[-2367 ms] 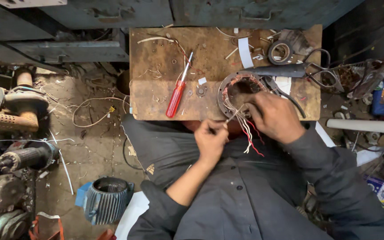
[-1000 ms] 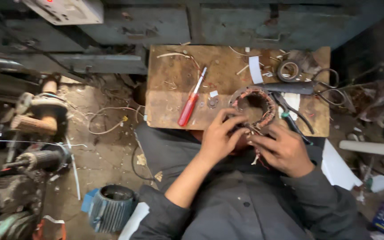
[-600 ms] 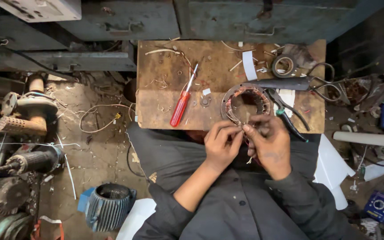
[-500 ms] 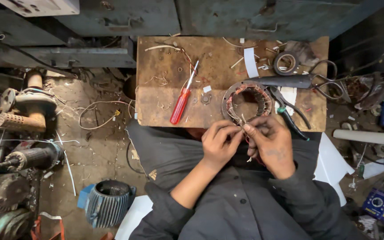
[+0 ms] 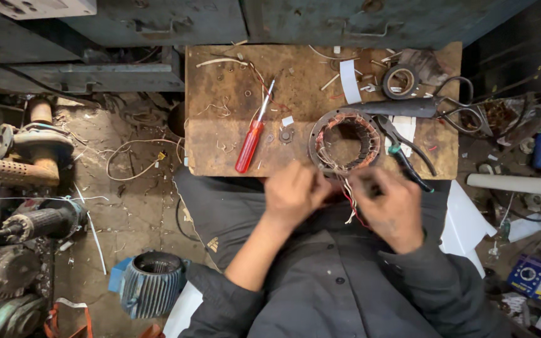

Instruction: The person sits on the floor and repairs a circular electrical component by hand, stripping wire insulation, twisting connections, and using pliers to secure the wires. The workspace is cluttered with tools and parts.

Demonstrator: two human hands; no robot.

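Both hands pinch the loose red and white lead wires (image 5: 349, 203) hanging from the round copper-wound motor stator (image 5: 345, 141): left hand (image 5: 294, 193) in a clenched grip on them, right hand (image 5: 391, 203) blurred, fingers curled around the same bundle. The stator sits at the near edge of the worn wooden counter (image 5: 220, 144), with the red-handled screwdriver (image 5: 253, 135) to its left and black-handled pliers (image 5: 408, 156) just to its right.

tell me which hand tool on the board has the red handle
The screwdriver, lying left of the stator ring. The scissors and pliers on the right have dark handles.
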